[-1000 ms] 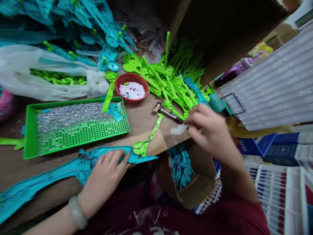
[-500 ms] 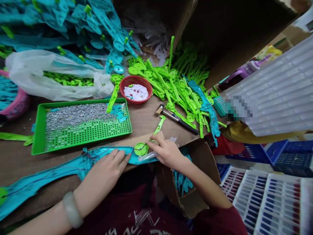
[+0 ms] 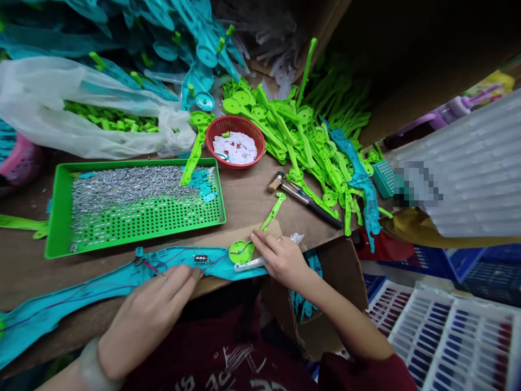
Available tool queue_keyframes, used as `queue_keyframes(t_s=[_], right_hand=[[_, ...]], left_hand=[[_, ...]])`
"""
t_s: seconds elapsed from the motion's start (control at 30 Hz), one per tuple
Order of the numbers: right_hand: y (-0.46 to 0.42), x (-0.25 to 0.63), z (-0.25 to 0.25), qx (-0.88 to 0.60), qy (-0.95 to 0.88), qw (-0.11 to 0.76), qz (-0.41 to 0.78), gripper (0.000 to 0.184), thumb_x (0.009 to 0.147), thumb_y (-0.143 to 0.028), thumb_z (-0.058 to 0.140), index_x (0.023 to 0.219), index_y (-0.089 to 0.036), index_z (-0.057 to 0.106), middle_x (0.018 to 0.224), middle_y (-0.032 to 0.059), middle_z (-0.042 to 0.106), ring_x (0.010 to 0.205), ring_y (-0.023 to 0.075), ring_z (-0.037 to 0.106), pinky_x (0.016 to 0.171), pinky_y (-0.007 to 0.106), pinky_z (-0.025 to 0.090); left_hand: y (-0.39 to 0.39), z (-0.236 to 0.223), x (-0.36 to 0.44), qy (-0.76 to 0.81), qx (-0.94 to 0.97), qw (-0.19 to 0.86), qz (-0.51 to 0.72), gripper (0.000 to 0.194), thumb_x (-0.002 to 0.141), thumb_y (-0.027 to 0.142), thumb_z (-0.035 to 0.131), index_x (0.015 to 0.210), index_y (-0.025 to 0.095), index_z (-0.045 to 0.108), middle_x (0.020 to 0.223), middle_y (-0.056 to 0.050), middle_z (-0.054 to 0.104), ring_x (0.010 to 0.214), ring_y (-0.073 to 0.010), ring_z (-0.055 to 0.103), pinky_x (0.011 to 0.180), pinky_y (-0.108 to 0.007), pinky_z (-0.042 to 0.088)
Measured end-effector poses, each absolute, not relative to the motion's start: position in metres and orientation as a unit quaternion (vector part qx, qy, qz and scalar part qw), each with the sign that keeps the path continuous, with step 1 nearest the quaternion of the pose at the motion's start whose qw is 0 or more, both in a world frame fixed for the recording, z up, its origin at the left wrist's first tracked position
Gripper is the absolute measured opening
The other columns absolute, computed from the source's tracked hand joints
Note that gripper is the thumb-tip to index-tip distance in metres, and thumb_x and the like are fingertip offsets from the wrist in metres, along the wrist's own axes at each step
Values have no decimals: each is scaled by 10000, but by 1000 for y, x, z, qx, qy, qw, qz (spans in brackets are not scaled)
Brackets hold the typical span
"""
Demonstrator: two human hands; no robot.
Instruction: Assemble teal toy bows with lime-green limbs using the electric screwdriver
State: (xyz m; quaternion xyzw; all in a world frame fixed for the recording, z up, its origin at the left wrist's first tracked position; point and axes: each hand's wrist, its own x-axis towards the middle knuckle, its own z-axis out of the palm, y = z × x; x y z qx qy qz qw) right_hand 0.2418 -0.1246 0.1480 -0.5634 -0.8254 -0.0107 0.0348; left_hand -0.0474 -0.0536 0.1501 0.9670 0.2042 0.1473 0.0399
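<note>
A long blue plastic shell [image 3: 171, 258] lies along the table's front edge, with thin wires and a small metal spring-like part [image 3: 200, 258] inside. My left hand [image 3: 163, 301] is at the shell's near edge, fingers together on its rim and thumb hidden. A green plastic arm with a round disc [image 3: 240, 252] lies across the shell's right end. The fingertips of my right hand [image 3: 280, 258] close on this arm just beside the disc. Under the same hand, a clear plastic strip [image 3: 249, 264] passes over the shell.
A green perforated tray [image 3: 136, 233] holds many small metal pins. Behind are a red basket [image 3: 260, 157] with white pieces, a hammer [image 3: 305, 201] and a heap of green arms [image 3: 301, 146]. A cardboard box [image 3: 337, 288] stands below the table edge at right.
My left hand has drawn back left and toward me, uncovering the metal spring-like part in the shell. My right hand stays by the green disc. The view has shifted slightly.
</note>
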Motion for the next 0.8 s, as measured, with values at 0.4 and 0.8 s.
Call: queue_keyframes(t_s=[0.4,0.8], right_hand=[[-133,244,151,-602,-791,50,93,561,909,-138,450,1467,-102,405,1293,163,656,921,218,676,717,334,528],[-139,257,188,-634,-712,283,103,377,948,-192,467,1313,-219,556,1142,95,714,1007,208,683,847,352,542]], left_hand=[[-47,167,-63,157,983,-32,90,532,840,-75,282,1193,93,643,1062,-158,667,928,-309,600,813,-490,442],[-52,149,13,155,976,46,149,353,1022,226,393,1173,56,662,1181,-168,667,1080,-308,593,925,-448,457]])
